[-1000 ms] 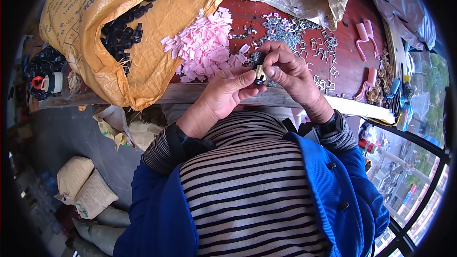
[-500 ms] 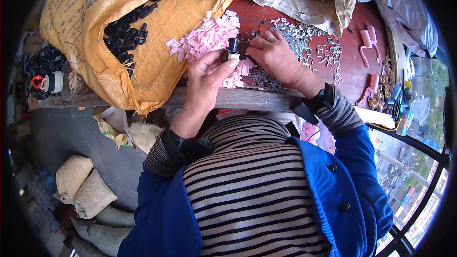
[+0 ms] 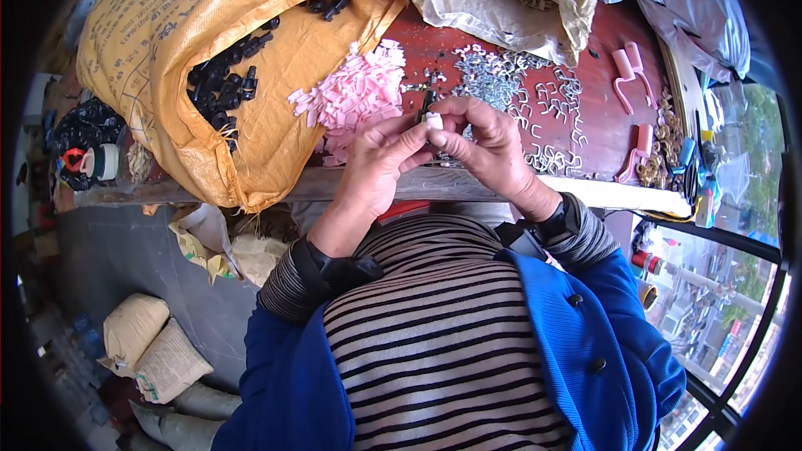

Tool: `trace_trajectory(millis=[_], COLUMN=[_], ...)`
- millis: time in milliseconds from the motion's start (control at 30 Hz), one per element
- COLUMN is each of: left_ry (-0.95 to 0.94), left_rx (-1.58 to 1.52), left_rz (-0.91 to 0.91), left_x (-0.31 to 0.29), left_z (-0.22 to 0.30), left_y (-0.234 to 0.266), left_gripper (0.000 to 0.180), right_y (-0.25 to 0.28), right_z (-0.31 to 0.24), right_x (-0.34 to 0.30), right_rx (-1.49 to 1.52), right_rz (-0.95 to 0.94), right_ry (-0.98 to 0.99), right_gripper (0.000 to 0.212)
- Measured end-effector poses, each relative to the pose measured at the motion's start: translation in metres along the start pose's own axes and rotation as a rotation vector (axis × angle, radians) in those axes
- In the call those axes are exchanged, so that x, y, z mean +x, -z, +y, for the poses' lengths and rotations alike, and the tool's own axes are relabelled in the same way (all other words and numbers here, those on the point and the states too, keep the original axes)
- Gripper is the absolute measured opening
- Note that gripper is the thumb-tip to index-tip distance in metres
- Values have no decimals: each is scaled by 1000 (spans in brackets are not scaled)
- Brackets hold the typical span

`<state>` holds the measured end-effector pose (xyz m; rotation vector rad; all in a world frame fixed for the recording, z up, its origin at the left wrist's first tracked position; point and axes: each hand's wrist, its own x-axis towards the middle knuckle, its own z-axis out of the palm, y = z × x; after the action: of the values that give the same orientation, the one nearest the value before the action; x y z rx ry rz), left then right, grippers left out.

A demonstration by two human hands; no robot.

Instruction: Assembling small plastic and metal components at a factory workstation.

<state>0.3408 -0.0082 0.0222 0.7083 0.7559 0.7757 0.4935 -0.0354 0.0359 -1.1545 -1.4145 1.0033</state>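
Note:
In front of me, just above the table's near edge, my left hand [image 3: 373,164] is closed on a small black plastic fitting [image 3: 428,100] with a white end piece [image 3: 433,120]. My right hand [image 3: 487,147] meets it from the other side, thumb and fingers pinched against the white end. Whatever those right fingertips grip is too small or too hidden to name. Behind the left hand lies a heap of pale pink strips [image 3: 359,88]. Beyond the right hand spreads a pile of small grey metal pieces [image 3: 484,75].
An orange woven sack [image 3: 284,108] fills the left, with black fittings [image 3: 221,92] at its mouth. Curved metal clips [image 3: 555,100] lie right of the grey pile. Pink-handled hooks [image 3: 642,146] sit at the far right. A whitish sack [image 3: 501,8] lies at the back.
My right hand has come away from the metal pile to the fitting in my left hand. The left hand has shifted slightly right and nearer, and the view has tilted a little.

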Motion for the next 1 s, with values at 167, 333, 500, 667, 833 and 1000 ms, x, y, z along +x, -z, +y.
trace_trajectory(millis=[167, 333, 500, 667, 833, 1000], left_ry=[98, 182, 155, 61, 86, 160], left_rx=[-1, 75, 101, 214, 206, 102], left_rz=[-106, -253, -276, -296, -292, -229], left_x=[-6, -9, -5, 1, 7, 14], left_z=[-3, -7, -7, -10, -12, -10], left_y=[-8, -15, -23, -18, -17, -21], left_gripper=[23, 22, 22, 23, 23, 24], right_y=[13, 26, 47, 123, 260, 348], right_z=[-2, -2, 3, 19, 54, 108], right_x=[-10, -22, -35, -28, 12, 10], right_rx=[-371, -563, -634, -851, -1273, -1694], right_rz=[-10, -21, 30, 369, 674, 182], right_ry=[220, 499, 594, 470, 17, -108], right_gripper=[30, 33, 32, 16, 17, 26])
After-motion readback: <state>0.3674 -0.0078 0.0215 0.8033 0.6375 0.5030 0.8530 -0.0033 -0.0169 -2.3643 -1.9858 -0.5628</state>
